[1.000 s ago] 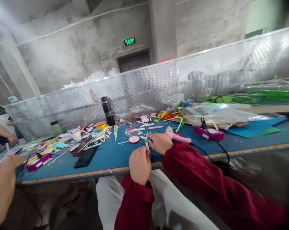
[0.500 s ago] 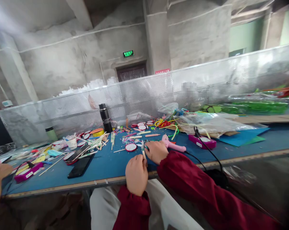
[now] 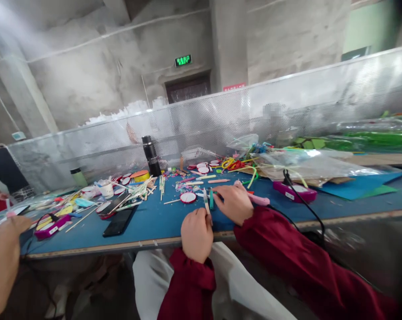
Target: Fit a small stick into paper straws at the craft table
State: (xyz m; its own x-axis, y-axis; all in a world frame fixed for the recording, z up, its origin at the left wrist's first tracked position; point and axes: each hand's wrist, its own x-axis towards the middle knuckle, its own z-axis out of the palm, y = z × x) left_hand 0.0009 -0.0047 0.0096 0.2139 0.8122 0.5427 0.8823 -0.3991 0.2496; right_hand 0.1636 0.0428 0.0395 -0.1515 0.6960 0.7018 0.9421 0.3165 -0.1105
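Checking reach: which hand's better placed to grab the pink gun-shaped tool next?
Probably the right hand: closer to the tool, despite the teal piece at its fingertips; left hand holds a thin whitish stick.

left hand (image 3: 197, 234) curled into loose fist; right hand (image 3: 235, 203) just beside, angled inward

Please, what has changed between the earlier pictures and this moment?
The right hand has moved rightward, away from the pale stick, and covers more of the pink tool. The teal piece at its fingers shows more fully; whether it is gripped is unclear. Unchanged: the left hand holds the pale stick, and the round disc and black phone lie in place.
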